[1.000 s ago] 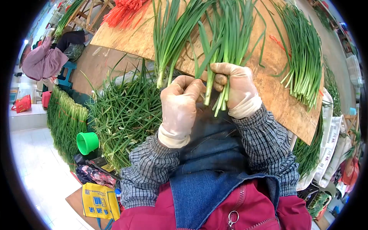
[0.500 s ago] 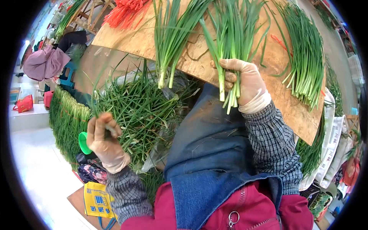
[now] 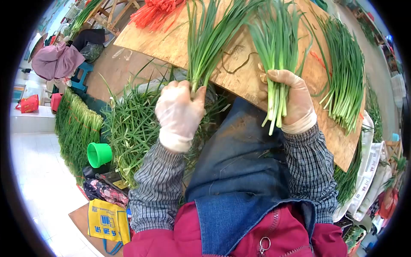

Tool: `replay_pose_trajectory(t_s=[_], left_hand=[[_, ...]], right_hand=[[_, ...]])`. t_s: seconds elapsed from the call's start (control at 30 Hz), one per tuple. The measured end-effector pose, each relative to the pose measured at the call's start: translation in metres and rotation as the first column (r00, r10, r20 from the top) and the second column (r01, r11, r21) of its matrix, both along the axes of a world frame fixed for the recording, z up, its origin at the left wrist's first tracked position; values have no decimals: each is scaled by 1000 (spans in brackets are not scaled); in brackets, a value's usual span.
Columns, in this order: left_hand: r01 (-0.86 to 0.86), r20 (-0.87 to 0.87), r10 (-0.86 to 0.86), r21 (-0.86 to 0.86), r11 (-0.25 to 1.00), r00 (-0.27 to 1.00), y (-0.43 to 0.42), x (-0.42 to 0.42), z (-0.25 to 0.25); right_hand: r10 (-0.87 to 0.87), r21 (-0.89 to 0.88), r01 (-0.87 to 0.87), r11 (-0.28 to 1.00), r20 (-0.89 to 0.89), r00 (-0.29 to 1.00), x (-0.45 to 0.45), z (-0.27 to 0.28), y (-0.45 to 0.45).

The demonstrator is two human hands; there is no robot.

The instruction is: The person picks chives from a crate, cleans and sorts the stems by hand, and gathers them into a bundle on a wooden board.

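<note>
My right hand [image 3: 295, 98], in a thin pale glove, is closed round a bunch of garlic chives [image 3: 276, 55], white stem ends down, over the edge of the wooden board [image 3: 239, 73]. Also gloved, my left hand [image 3: 180, 105] is closed at the stem ends of a smaller bunch of garlic chives [image 3: 205, 53], whose leaves lie across the board. Its fingertips are partly hidden behind the back of the hand. A larger pile of garlic chives [image 3: 342, 73] rests at the board's right side, a red strip beside it.
Red strips [image 3: 156, 15] lie at the board's far left. Below my left hand is a heap of loose green leaves [image 3: 137, 124]. Bundled chives [image 3: 79, 132], a green bucket [image 3: 99, 155] and a yellow bag [image 3: 107, 220] stand to the left. Another person [image 3: 58, 60] sits farther back.
My left hand has moved right and up from over the leaf heap, a blurred green strand near it, to the smaller bunch. My right hand still holds its bunch. The view has shifted slightly.
</note>
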State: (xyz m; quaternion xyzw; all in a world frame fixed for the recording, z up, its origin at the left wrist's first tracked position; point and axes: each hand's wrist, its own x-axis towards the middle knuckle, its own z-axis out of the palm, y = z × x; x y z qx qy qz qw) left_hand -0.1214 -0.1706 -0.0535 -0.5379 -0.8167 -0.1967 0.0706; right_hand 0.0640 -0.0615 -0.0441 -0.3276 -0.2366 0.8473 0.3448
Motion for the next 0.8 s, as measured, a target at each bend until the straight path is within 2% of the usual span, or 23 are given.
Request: replay_pose_trajectory(t_s=[0.03,0.1,0.17,0.2,0.23,0.3,0.33,0.37,0.43,0.57,0.6,0.73,0.8], left_hand=[[43,-50,-38,98,994,998,6,-2,-8],[9,48,-19,193,981,999,4,0,-14],[-83,394,-24,252,964,919,-3,12,-4],[-137,551,-35,267,954,834,-8,19,1],[-201,787,-93,267,942,610,-11,26,4],[-211,946,-176,238,948,273,-14,39,18],[-214,963,-202,238,947,178,-14,44,18],[-189,973,-180,206,960,147,-14,47,19],[-138,988,-126,137,981,87,-13,55,18],[-146,995,-64,52,988,-76,-9,56,22],[-142,995,-64,52,988,-83,-7,56,20],[-239,966,-128,72,968,-226,-5,53,12],[-257,982,-122,82,963,-143,-6,54,9]], right_hand=[[-34,-11,34,999,11,999,-2,7,-4],[-20,-69,19,997,-10,1000,-7,16,-9],[16,-67,-14,998,32,999,-10,15,-9],[55,-46,-57,997,-40,998,-12,3,-7],[52,9,-52,999,36,998,-15,3,-9],[28,120,-51,991,187,982,-26,6,-19],[16,148,-43,988,182,983,-29,5,-23],[-22,94,7,996,165,986,-34,5,-23],[-35,110,10,994,223,974,-36,-3,-20],[-57,23,54,998,189,980,-40,-2,-21],[-88,-4,89,996,141,986,-42,-2,-23],[-84,-106,95,990,104,991,-41,-4,-24],[-100,-48,108,993,145,984,-42,-1,-27]])
